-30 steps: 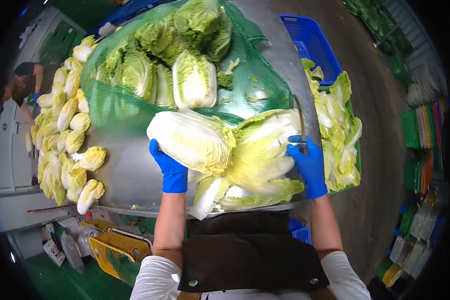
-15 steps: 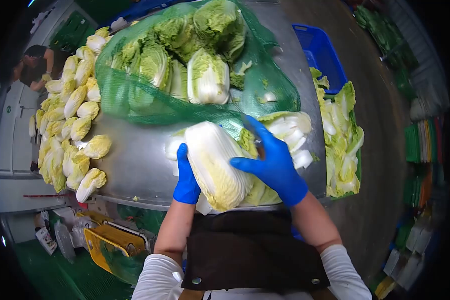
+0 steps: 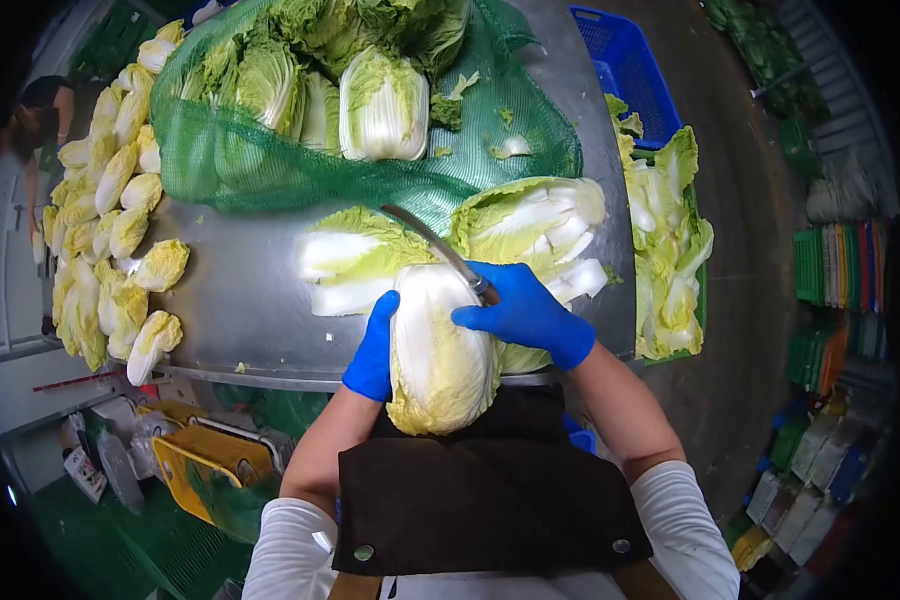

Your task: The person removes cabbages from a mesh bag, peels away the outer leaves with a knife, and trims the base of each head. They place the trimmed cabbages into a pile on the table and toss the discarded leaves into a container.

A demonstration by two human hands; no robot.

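Observation:
Just over the table's near edge, a peeled napa cabbage, white above and yellow below, is gripped along its left side by my left hand in a blue glove. My right hand, gloved the same way, is closed around a knife. The curved blade points up and left, close above the cabbage's white end, and the right thumb touches the cabbage's right side. Behind them lie loose outer leaves and a pile of leaves with cut white pieces.
A green mesh bag holds several untrimmed cabbages at the back. Trimmed cabbages are heaped along the left. On the right stand a blue crate and a green crate with leaves. Another person is at far left.
The cabbage has turned more upright and come nearer my body. My right hand has closed in beside it, and the knife now shows clearly. The view has shifted slightly.

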